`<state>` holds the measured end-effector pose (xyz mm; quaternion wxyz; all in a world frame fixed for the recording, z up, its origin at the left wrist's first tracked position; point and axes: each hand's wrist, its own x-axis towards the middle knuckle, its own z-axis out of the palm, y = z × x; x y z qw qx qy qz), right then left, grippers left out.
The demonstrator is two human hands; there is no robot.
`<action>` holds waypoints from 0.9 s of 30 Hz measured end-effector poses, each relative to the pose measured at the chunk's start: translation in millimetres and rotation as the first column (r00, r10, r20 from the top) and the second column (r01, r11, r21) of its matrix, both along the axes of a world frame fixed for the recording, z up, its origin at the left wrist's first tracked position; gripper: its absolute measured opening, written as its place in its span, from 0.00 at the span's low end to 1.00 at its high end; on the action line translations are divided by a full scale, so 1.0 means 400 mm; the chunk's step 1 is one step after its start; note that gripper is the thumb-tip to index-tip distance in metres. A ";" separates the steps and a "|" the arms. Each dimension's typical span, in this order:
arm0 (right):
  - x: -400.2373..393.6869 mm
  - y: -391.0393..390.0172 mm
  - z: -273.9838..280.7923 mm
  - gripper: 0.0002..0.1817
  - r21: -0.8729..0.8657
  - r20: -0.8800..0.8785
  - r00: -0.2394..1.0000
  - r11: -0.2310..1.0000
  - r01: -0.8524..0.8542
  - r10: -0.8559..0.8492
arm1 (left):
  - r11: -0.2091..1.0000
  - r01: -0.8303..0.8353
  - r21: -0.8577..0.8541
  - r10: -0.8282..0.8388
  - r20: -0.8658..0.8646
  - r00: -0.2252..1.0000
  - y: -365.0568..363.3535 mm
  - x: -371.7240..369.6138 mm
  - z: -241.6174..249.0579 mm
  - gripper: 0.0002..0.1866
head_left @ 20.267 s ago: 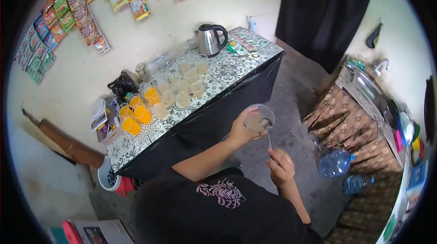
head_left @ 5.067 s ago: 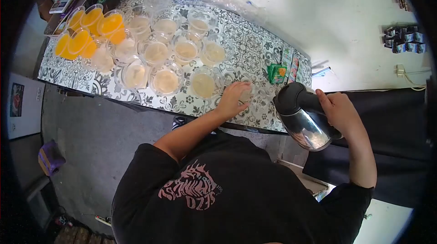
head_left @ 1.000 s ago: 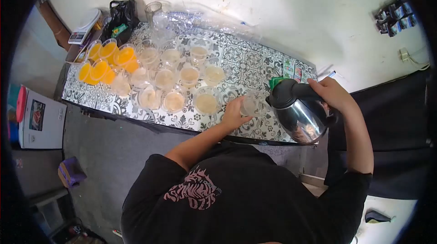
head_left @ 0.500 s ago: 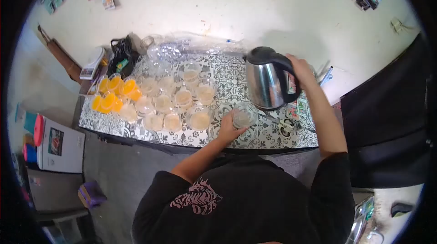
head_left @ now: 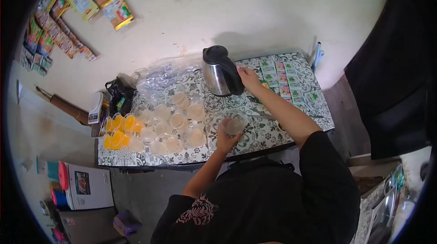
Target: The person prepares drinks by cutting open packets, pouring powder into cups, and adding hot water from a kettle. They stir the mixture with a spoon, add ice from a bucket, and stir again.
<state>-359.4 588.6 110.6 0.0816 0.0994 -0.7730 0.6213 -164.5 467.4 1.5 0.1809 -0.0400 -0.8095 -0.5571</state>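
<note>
My right hand [head_left: 247, 79] is closed round the black handle of a steel electric kettle [head_left: 215, 77], which is upright over the back middle of the patterned table. Nearer to me, my left hand [head_left: 225, 138] curls round the side of a clear plastic cup [head_left: 234, 123]. To the left of that cup stand several clear cups with a pale content [head_left: 178, 120]. Beyond them, at the far left, is a group of cups with bright orange content [head_left: 117, 138].
Rows of small green-and-red sachets [head_left: 285, 80] lie on the table's right part. A long knife [head_left: 314, 116] passes under my right forearm. Crumpled clear plastic [head_left: 166, 76] and a black bag [head_left: 120, 93] lie along the back left. Packets [head_left: 117, 12] hang on the wall.
The kettle has moved left and back relative to the cup in my left hand. My head view has turned right, bringing the sachets out. Both hands keep their hold.
</note>
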 end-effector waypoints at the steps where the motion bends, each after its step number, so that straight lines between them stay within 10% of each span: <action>1: 0.012 0.037 -0.005 0.27 0.064 0.011 1.000 0.998 -0.015 0.014 | 0.998 -0.014 -0.069 0.014 -0.001 1.000 0.001 0.001 0.013 0.34; 10: 0.229 0.713 -0.167 0.15 0.655 0.066 0.922 0.713 0.249 -0.382 | 1.000 -0.007 -0.022 0.007 0.003 1.000 0.020 0.009 0.026 0.37; 13: 0.324 0.780 -0.186 0.15 0.575 0.218 0.880 0.784 0.233 -0.422 | 0.998 0.003 -0.062 -0.002 0.022 1.000 0.007 0.004 0.006 0.42; 16: 0.374 0.779 -0.195 0.17 0.707 -0.194 0.883 0.563 0.428 -0.428 | 0.987 0.035 0.157 -0.043 0.052 0.998 0.012 0.003 -0.025 0.48; 27: 0.336 0.844 -0.219 0.11 0.749 0.041 0.944 0.636 0.188 -0.327 | 0.995 -0.096 -0.004 0.096 0.056 0.994 0.025 -0.025 0.037 0.50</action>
